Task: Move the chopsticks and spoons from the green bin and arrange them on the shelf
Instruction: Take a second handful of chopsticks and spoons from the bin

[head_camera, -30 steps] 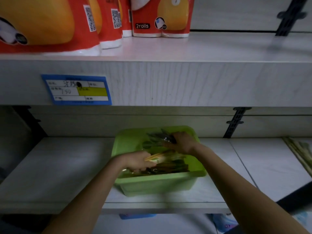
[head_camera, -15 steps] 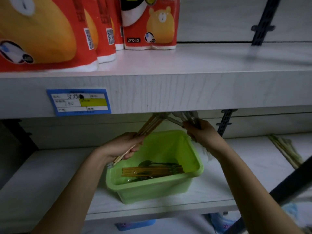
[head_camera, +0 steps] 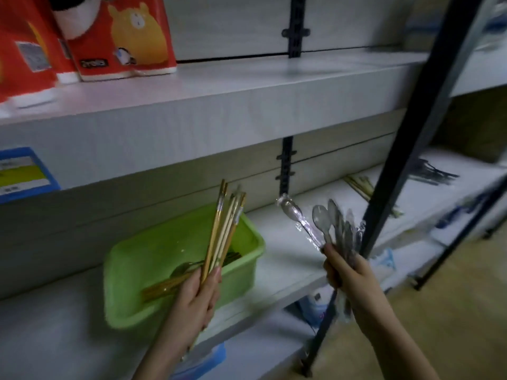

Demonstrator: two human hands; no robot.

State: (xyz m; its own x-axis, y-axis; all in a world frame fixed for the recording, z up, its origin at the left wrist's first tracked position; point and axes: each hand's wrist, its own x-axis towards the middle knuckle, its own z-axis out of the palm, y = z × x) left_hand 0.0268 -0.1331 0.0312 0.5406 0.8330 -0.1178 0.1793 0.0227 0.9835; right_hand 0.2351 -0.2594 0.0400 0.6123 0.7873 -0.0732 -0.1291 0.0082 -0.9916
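My left hand grips a bundle of wooden chopsticks, held upright in front of the green bin. My right hand is closed on a bunch of plastic-wrapped clear spoons, fanned upward, to the right of the bin. The bin sits on the middle shelf and still holds more chopsticks and a spoon. Both hands are in front of the shelf edge, out of the bin.
Red paper-roll packs stand on the upper shelf. A dark slanted upright crosses at right. More chopsticks and dark cutlery lie further right on the shelf. A blue price label is at left.
Both hands have lifted out of the bin with their bundles and drawn back toward me and rightward. The view has swung to the right.
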